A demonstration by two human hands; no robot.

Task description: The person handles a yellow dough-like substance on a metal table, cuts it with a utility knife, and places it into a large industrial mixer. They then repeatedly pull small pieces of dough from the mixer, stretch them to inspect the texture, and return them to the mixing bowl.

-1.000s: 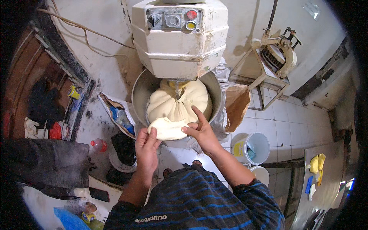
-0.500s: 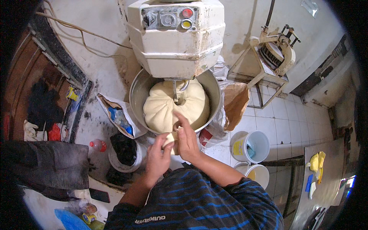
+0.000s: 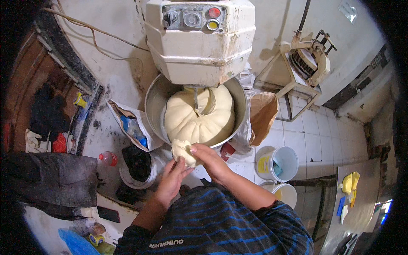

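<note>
Between my hands is a small piece of pale dough [image 3: 183, 152], held just in front of the near rim of the mixer bowl [image 3: 151, 111]. My left hand [image 3: 171, 177] grips it from below left, fingers bent against its underside. My right hand [image 3: 211, 162] pinches its right side with thumb and fingers. A large folded mass of dough [image 3: 199, 121] fills much of the metal bowl. The mixer's metal hook [image 3: 207, 102] and central bar press into the top of that mass, beneath the white mixer head [image 3: 199, 51].
Left of the bowl stand an opened sack [image 3: 131, 123] and a bucket with a black bag [image 3: 138, 165]. On the right are a torn paper sack [image 3: 262, 112], a white bucket [image 3: 265, 163] and a second bucket [image 3: 289, 194]. A hand press [image 3: 308, 63] stands on a frame farther back.
The small dough piece is now fuller and more visible, raised nearer the bowl rim. My right fingers have drawn back from pointing at the bowl onto the piece. The hook and large dough have turned.
</note>
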